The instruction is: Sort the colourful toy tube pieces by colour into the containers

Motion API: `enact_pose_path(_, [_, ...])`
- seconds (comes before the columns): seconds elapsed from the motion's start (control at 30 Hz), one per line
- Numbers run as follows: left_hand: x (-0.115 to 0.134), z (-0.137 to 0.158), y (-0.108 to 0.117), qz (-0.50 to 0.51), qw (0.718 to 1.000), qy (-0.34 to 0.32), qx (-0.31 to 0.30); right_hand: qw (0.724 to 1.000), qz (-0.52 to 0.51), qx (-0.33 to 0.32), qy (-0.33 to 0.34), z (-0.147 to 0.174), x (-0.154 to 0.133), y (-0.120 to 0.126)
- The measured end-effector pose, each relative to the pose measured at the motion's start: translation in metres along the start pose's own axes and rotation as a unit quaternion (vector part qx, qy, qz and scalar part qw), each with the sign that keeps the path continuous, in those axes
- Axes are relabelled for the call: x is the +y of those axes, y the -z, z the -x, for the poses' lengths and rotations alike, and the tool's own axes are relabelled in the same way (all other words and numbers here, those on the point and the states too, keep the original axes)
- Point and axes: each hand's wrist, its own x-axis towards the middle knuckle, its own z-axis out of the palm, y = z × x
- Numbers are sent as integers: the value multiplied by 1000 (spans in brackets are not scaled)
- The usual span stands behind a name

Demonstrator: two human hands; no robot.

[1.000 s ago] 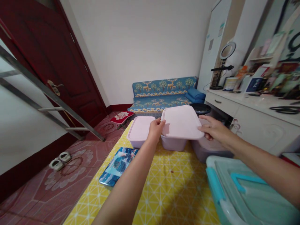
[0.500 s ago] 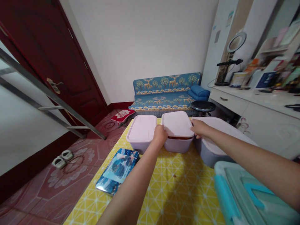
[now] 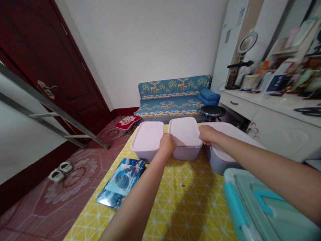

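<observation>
A pale pink lid (image 3: pixel 185 131) covers the middle lilac storage box (image 3: pixel 186 153), sitting nearly flush on its rim. My left hand (image 3: pixel 167 144) is closed at the lid's left front edge, and my right hand (image 3: pixel 207 134) is closed at its right edge, fingers curled under. A second lidded box (image 3: pixel 147 137) stands just left of my left hand. Under my right forearm is a larger lidded box (image 3: pixel 218 160). A blue picture-printed packet (image 3: pixel 121 182) lies left of my left forearm.
A yellow patterned cloth (image 3: pixel 180 204) covers the table. A turquoise-handled green box (image 3: pixel 260 201) fills the near right corner. Beyond stand a black round stool (image 3: pixel 212 110) and a blue sofa (image 3: pixel 173 97). A metal ladder (image 3: pixel 50 103) leans at left; a cluttered dresser (image 3: pixel 276 113) is at right.
The middle box's lid has come down at the front, closing the brown gap that showed beneath it. Both hands stay at its sides. The whole view has shifted slightly.
</observation>
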Motion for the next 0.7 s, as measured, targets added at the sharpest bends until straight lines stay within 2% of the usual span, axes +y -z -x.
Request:
enact_pose_path(0.3, [-1,7,5,-24,999,12,19,999,-29,-12,-20,5,1,2])
enact_pose_path(0.53, [0,14,7,-41,999,13,17,999,-9,-29,-20,9,-1,-2])
enact_pose_path(0.63, [2,18,9,-54,998,1,24,999,4,-30,-14,7,-1,-2])
enact_pose_path(0.7, [4,19,6,-64,997,-41,33,999,13,-30,-10,5,0,-2])
